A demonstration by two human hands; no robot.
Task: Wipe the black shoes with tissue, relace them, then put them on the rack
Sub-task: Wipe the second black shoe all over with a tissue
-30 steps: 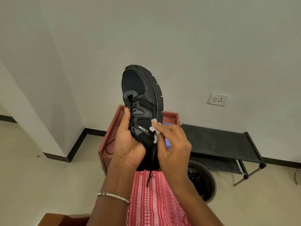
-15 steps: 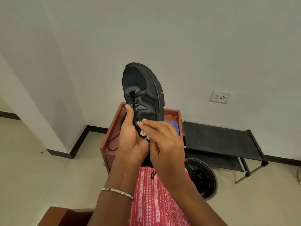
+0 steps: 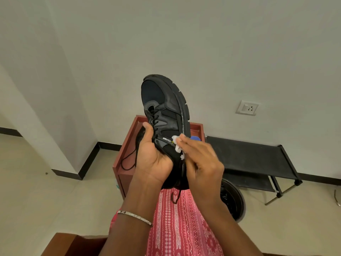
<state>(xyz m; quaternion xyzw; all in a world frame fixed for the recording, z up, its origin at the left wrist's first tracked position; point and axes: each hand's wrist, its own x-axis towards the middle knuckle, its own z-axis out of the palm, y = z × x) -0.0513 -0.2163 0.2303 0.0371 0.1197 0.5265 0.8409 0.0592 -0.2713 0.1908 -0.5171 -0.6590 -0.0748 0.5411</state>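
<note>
Head view: one black shoe (image 3: 166, 108) is held up mid-frame, toe toward 12 o'clock, sole edge facing 3 o'clock. Two hands are on it. The left hand (image 3: 153, 157) grips its heel end from 9 o'clock, fingers curled round it and thumb up along the laces. The right hand (image 3: 203, 163) comes in from 4 o'clock, its fingers lying nearly straight and pressing one white tissue (image 3: 176, 143) against the shoe's side by the sole; its thumb is hidden.

One black rack (image 3: 249, 156) with two shelves stands by the wall at 3 o'clock, with a wall socket (image 3: 247, 108) above it. The shoe and hands cover much of a red-brown box (image 3: 127, 150) behind them.

A black lace (image 3: 127, 161) loops down over the box's left wall, and a blue item (image 3: 195, 138) peeks out inside. One round black bin (image 3: 234, 200) sits at 5 o'clock; its contents are too dark to tell.
</note>
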